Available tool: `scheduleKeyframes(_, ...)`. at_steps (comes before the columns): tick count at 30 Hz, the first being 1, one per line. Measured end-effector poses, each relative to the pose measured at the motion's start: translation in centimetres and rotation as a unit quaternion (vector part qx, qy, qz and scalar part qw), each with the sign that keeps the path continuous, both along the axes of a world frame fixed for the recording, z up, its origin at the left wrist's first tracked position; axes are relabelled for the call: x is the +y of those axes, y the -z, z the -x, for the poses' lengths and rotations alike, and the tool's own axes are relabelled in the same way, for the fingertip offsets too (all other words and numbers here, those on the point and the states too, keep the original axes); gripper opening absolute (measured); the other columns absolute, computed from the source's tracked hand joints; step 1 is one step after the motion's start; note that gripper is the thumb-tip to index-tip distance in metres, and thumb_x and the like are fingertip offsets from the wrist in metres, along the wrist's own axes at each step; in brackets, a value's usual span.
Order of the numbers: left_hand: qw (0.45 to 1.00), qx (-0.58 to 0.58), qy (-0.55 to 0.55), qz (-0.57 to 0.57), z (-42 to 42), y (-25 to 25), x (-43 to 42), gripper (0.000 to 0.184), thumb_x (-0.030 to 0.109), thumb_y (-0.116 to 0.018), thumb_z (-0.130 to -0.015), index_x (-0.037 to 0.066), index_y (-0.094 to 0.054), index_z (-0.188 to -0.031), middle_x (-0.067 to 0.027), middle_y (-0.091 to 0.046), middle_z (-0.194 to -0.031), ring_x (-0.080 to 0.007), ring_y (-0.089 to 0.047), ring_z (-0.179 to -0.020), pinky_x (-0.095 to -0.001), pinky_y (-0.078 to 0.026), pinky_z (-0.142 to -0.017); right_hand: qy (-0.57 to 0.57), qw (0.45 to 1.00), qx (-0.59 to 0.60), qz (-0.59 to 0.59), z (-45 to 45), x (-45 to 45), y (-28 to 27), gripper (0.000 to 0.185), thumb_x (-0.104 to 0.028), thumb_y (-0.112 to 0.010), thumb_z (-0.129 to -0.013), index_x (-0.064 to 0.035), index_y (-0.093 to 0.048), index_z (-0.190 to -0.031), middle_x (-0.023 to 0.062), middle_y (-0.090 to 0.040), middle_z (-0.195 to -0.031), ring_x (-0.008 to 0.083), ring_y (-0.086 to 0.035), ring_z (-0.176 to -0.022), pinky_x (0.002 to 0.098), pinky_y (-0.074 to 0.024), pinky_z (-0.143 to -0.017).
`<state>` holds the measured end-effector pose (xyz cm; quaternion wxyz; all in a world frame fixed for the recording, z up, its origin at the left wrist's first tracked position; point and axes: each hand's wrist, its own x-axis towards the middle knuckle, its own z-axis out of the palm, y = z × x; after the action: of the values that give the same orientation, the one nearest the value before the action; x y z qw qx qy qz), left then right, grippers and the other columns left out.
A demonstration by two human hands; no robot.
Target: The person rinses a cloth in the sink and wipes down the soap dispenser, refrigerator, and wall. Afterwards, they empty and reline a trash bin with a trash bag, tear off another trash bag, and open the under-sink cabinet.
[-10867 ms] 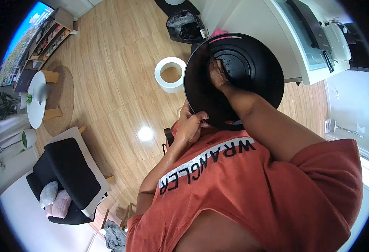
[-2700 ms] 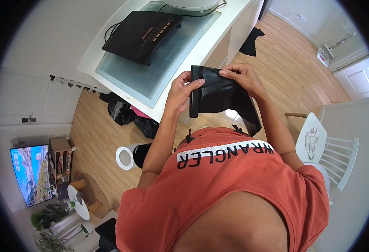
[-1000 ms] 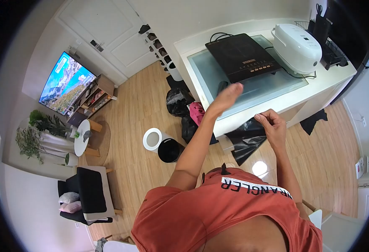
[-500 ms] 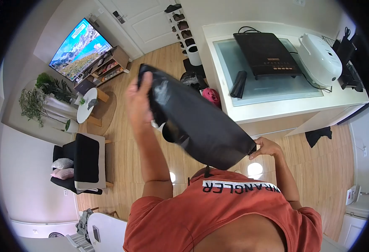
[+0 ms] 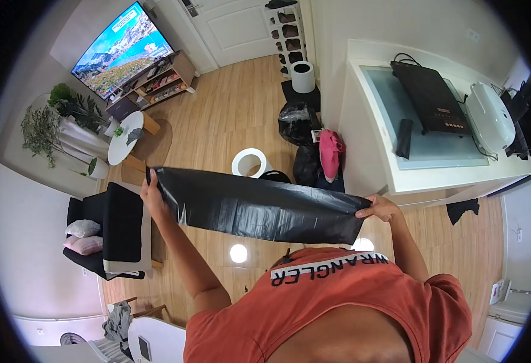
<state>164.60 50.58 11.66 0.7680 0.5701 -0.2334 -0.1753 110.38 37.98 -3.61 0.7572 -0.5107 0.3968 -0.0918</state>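
A black plastic garbage bag (image 5: 259,206) stretches flat and wide between my two hands, in front of my chest. My left hand (image 5: 152,192) is closed on its left end, near the upper corner. At the other end, my right hand (image 5: 379,209) pinches the upper right corner between thumb and fingers. Just beyond the bag stands a white cylindrical bin (image 5: 239,164) on the floor, its lower part hidden by the bag. A black round rim (image 5: 274,176) shows beside it, mostly covered.
To the right, a white counter (image 5: 374,136) carries an induction cooker (image 5: 429,100), a white rice cooker (image 5: 489,118) and a black roll (image 5: 404,138). Filled black bags (image 5: 297,124) and a pink item (image 5: 331,154) sit against the counter's side. A sofa (image 5: 123,230) is at left.
The bag has gone from slanted and partly folded to stretched nearly level. My left hand has moved left and down, and the view has turned so the white bin now shows.
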Motion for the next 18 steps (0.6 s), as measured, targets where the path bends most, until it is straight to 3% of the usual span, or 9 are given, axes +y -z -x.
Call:
scheduleKeyframes(5, 0.992, -0.037, -0.056, -0.110, -10.6, 8.5, 2.3, 0.023, 0.021, -0.062, -0.082, -0.002, -0.061, -0.085, -0.0060, -0.061, -0.073, -0.0162, -0.057, -0.058, -0.0272, -0.046, -0.055, 0.174, 0.982, -0.009, -0.069, -7.1, -1.2, -2.4, 0.038, 0.000, -0.070, -0.069, -0.0008, -0.056, -0.105, 0.0058, -0.061, -0.076, 0.0147, -0.060, -0.066, 0.0308, -0.0504, -0.060)
scheduleKeyframes(6, 0.931, -0.212, -0.083, -0.285, -13.1, 11.8, 2.4, 0.030, 0.027, -0.064, -0.078, -0.002, -0.061, -0.085, -0.0088, -0.062, -0.077, -0.0206, -0.058, -0.062, -0.0307, -0.046, -0.058, 0.171, 0.981, -0.057, -0.067, -8.7, -1.4, -3.4, 0.015, -0.008, -0.070, -0.072, -0.0034, -0.062, -0.083, 0.0043, -0.063, -0.074, 0.0105, -0.058, -0.062, 0.0201, -0.0424, -0.050)
scheduleKeyframes(7, 0.809, -0.374, -0.103, -0.443, -14.7, 13.6, 2.7, 0.037, 0.032, -0.067, -0.074, -0.002, -0.061, -0.086, -0.0116, -0.062, -0.080, -0.0250, -0.060, -0.066, -0.0342, -0.047, -0.062, 0.169, 0.982, -0.054, -0.068, -10.5, -1.9, -3.6, 0.015, -0.008, -0.070, -0.072, -0.0034, -0.062, -0.083, 0.0043, -0.063, -0.074, 0.0105, -0.058, -0.062, 0.0201, -0.0424, -0.050)
scheduleKeyframes(9, 0.593, -0.428, -0.174, -0.659, -6.7, 10.7, 1.1, 0.050, 0.044, -0.068, -0.067, -0.001, -0.061, -0.088, -0.0174, -0.059, -0.098, -0.0326, -0.058, -0.089, -0.0406, -0.044, -0.075, 0.195, 0.980, -0.033, -0.018, -14.1, -3.3, -3.9, 0.015, -0.010, -0.070, -0.072, -0.0030, -0.063, -0.083, 0.0045, -0.063, -0.074, 0.0109, -0.058, -0.062, 0.0199, -0.0425, -0.051)
scheduleKeyframes(11, 0.641, -0.491, -0.214, -0.549, -3.8, 12.0, -1.5, 0.053, 0.048, -0.065, -0.068, -0.001, -0.062, -0.088, -0.0179, -0.053, -0.111, -0.0326, -0.051, -0.102, -0.0452, -0.040, -0.081, 0.233, 0.968, -0.091, -0.006, -19.5, -3.0, -6.8, 0.018, -0.012, -0.072, -0.071, -0.0018, -0.062, -0.082, 0.0032, -0.062, -0.075, 0.0105, -0.057, -0.062, 0.0208, -0.0424, -0.050)
scheduleKeyframes(13, 0.647, -0.563, -0.130, -0.498, 1.3, 11.1, -4.2, 0.058, 0.050, -0.063, -0.070, -0.002, -0.060, -0.094, -0.0200, -0.050, -0.112, -0.0346, -0.049, -0.101, -0.0469, -0.038, -0.083, 0.239, 0.970, -0.026, 0.044, -24.4, -3.6, -7.2, 0.023, -0.013, -0.074, -0.069, -0.0002, -0.061, -0.082, 0.0020, -0.060, -0.076, 0.0100, -0.056, -0.064, 0.0230, -0.0436, -0.052)
scheduleKeyframes(15, 0.665, -0.608, -0.089, -0.424, 5.3, 10.9, -6.1, 0.064, 0.053, -0.061, -0.072, -0.004, -0.056, -0.100, -0.0223, -0.048, -0.113, -0.0365, -0.049, -0.098, -0.0476, -0.037, -0.084, 0.197, 0.970, -0.122, 0.076, -29.0, -5.1, -4.8, 0.030, -0.017, -0.076, -0.066, 0.0002, -0.059, -0.084, 0.0011, -0.060, -0.075, 0.0096, -0.056, -0.066, 0.0248, -0.0447, -0.054)
scheduleKeyframes(17, 0.761, -0.457, 0.058, -0.457, 7.6, 7.2, -8.3, 0.062, 0.049, -0.065, -0.069, -0.005, -0.056, -0.098, -0.0239, -0.051, -0.106, -0.0375, -0.048, -0.099, -0.0458, -0.038, -0.085, 0.176, 0.972, -0.118, 0.102, -33.3, -6.2, -4.8, 0.030, -0.017, -0.077, -0.065, -0.0005, -0.059, -0.083, 0.0017, -0.060, -0.075, 0.0100, -0.056, -0.067, 0.0253, -0.0449, -0.056)
scheduleKeyframes(18, 0.842, -0.431, 0.059, -0.320, 8.1, 6.4, -9.1, 0.052, 0.040, -0.070, -0.068, -0.005, -0.058, -0.092, -0.0202, -0.054, -0.097, -0.0325, -0.052, -0.093, -0.0415, -0.041, -0.079, 0.178, 0.973, -0.137, 0.048, -34.9, -6.3, -5.9, 0.029, -0.017, -0.077, -0.066, -0.0007, -0.059, -0.082, 0.0024, -0.060, -0.075, 0.0102, -0.056, -0.066, 0.0249, -0.0447, -0.055)
